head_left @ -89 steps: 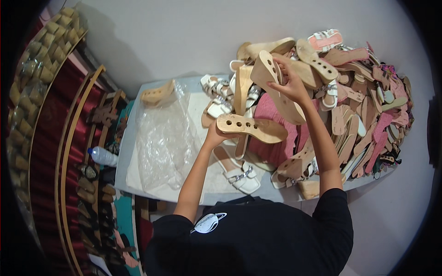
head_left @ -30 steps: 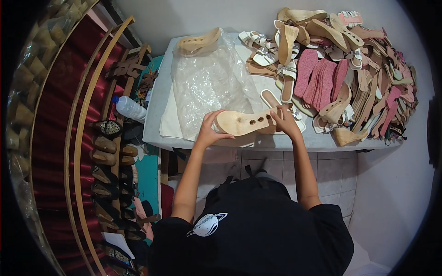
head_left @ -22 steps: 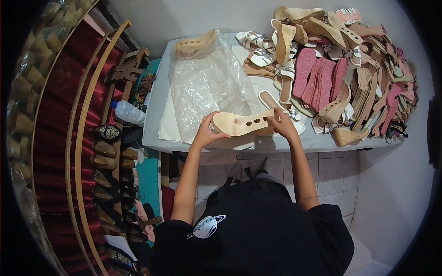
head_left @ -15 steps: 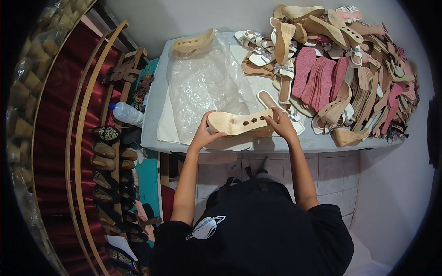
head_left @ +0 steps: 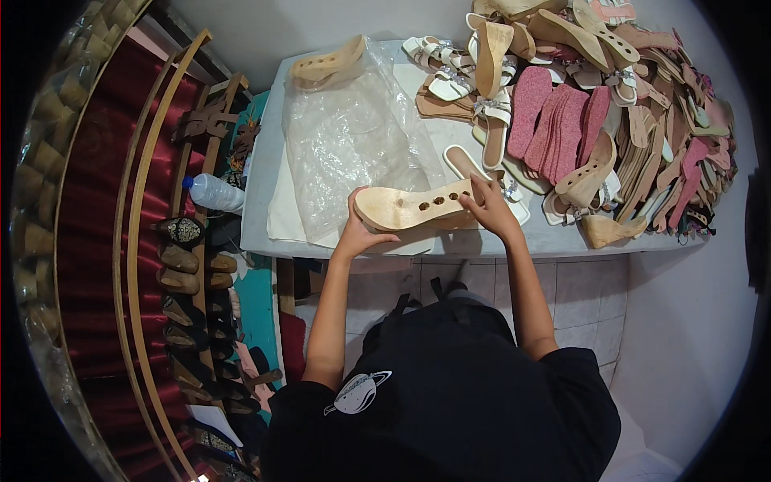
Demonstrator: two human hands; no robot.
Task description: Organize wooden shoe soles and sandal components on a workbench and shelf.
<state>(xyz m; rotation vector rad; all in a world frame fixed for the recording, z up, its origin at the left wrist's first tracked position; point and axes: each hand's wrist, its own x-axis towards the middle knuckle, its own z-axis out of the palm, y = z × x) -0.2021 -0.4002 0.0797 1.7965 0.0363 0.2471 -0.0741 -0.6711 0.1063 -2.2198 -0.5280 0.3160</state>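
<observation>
Both arms reach forward! The left forearm (head_left: 328, 313) runs up to a left hand (head_left: 359, 233) gripping wide, thumb pointing inward; the right forearm (head_left: 532, 289) leans inward, right hand (head_left: 493, 209) gripping too, fingers bent leftward!

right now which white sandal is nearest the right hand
The white sandal partly hidden behind the right hand; the other white sandals lie farther off.

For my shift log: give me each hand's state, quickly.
Left hand: closed on the wooden sole, holding its left end.
Right hand: closed on the same sole, at its holed end.
</observation>
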